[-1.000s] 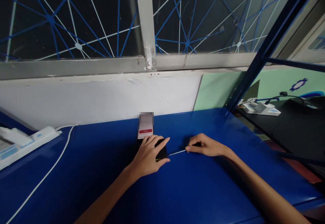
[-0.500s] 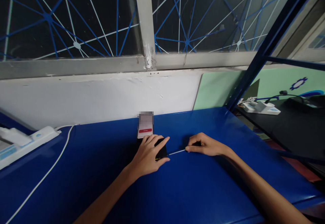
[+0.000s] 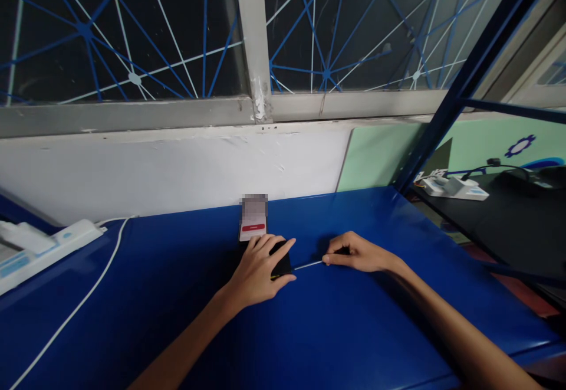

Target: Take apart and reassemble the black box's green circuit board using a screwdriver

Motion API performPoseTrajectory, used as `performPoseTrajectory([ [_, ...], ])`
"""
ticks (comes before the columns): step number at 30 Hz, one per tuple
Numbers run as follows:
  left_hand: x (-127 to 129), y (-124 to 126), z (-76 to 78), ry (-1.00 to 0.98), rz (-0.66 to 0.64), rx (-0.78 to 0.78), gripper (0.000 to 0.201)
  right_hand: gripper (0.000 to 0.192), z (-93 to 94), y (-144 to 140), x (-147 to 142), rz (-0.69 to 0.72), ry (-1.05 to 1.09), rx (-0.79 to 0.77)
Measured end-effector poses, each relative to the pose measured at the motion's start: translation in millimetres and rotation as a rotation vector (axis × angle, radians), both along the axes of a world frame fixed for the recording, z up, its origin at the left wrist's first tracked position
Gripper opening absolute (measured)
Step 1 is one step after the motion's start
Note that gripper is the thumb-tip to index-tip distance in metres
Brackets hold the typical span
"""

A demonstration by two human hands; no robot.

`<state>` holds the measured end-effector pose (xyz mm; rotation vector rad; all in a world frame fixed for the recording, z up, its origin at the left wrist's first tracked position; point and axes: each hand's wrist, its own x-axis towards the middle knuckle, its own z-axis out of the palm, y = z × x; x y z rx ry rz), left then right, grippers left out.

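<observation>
Head view: my left hand lies flat, pinning the small black device to the counter. My right hand pinches the thin tool beside that device; I judge it light, stiff and slippery, best held near its handle.
</observation>
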<state>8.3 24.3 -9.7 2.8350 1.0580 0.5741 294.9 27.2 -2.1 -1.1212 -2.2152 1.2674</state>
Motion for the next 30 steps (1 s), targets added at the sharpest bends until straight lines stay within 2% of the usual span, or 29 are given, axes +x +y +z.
performPoseTrajectory([
  [6, -0.2, -0.1, -1.3, 0.008, 0.002, -0.004, 0.067, 0.033, 2.1, -2.0, -3.0, -0.033, 0.058, -0.001],
  [11, -0.2, -0.2, 0.2, 0.006, 0.003, 0.007, 0.067, 0.035, -2.2, -0.7, -1.6, -0.038, 0.071, -0.160],
  [13, -0.1, -0.2, 0.3, 0.004, 0.002, 0.006, 0.067, 0.037, -1.7, 0.2, -0.8, -0.022, 0.046, -0.128],
  [17, 0.2, 0.1, -0.9, 0.010, 0.005, -0.004, 0.069, 0.044, 0.8, -0.1, -1.9, 0.004, 0.010, 0.031],
  [22, 0.4, 0.3, -1.1, 0.006, 0.001, -0.004, 0.068, 0.033, -1.2, -2.8, -5.4, -0.044, 0.052, 0.033],
  [28, 0.2, -0.6, -1.8, 0.005, 0.000, 0.015, 0.067, 0.036, -0.8, -3.4, -5.9, -0.074, 0.083, -0.150],
  [30, 0.1, -1.0, -2.4, 0.011, -0.003, 0.017, 0.066, 0.037, 1.3, -3.4, -6.0, -0.057, 0.058, -0.136],
])
